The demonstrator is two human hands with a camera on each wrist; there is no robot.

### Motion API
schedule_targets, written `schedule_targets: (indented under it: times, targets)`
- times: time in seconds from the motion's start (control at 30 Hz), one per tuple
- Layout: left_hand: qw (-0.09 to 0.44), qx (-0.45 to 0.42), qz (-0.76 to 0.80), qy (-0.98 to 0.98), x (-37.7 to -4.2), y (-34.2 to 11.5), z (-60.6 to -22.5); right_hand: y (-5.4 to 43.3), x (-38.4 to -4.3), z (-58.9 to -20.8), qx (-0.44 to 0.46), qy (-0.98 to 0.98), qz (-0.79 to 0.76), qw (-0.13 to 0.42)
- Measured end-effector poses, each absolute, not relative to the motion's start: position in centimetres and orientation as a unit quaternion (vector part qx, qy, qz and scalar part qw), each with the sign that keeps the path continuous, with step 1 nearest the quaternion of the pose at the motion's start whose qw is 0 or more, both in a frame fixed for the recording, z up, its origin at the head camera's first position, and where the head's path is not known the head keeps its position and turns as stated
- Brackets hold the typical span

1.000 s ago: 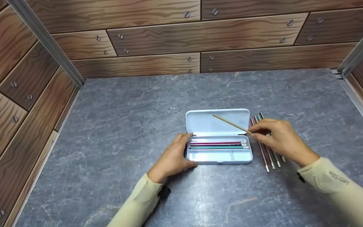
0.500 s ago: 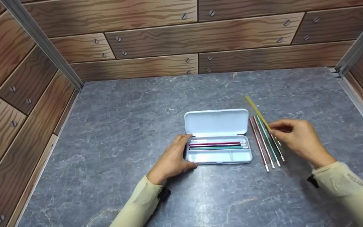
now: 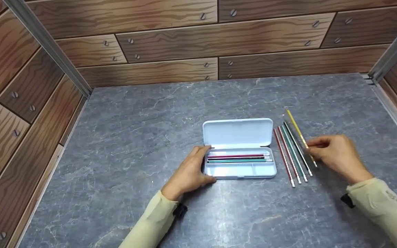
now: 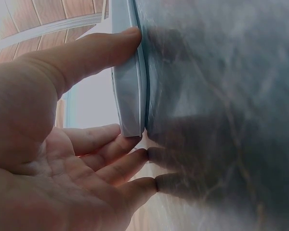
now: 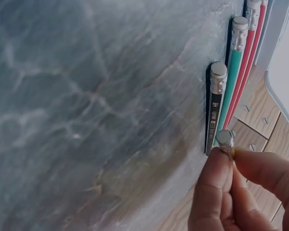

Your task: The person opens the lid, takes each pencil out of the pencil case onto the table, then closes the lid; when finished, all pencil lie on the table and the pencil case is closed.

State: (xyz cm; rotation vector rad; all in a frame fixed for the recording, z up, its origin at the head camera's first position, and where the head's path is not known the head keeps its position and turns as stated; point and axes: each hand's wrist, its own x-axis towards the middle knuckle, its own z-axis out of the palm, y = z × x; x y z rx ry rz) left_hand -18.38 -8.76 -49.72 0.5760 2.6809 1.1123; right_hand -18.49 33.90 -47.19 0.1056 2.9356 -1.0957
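A light blue pencil case lies with its lid raised; several pencils lie in its rear compartment. My left hand grips the case's left end, thumb on the front edge and fingers around the end. Between thumb and fingertips, my right hand pinches a yellow pencil near its eraser end, which points toward me. Left of that pencil a row lies on the table: two red pencils, a green pencil and a black pencil, erasers toward me.
The grey marbled table extends around the case. Wood-patterned panels stand behind and along the sides, with metal rails at the corners.
My right hand has carried the yellow pencil from over the open lid rightward, past the row, turning it nearly parallel to the other pencils. The left hand keeps its place on the case.
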Motion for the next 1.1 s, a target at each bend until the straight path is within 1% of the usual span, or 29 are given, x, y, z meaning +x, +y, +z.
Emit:
schedule_targets:
  times: [0.27,0.63,0.77,1.1]
  targets:
    - [0.09,0.196,0.372,0.903,-18.46,-8.71,-49.82,34.4,-18.27,-47.54,0.063,0.931,-0.352,0.07]
    - [0.091,0.196,0.372,0.903,-18.44,-8.68,-50.0,34.27,-18.24,-47.46,0.066,0.926,-0.352,0.121]
    - [0.091,0.196,0.373,0.902,-18.48,-8.67,-49.92,34.15,-18.3,-47.39,0.07,0.921,-0.362,0.127]
    - [0.089,0.197,0.376,0.901,-18.46,-8.76,-49.84,34.13,-18.34,-47.43,0.072,0.921,-0.364,0.115]
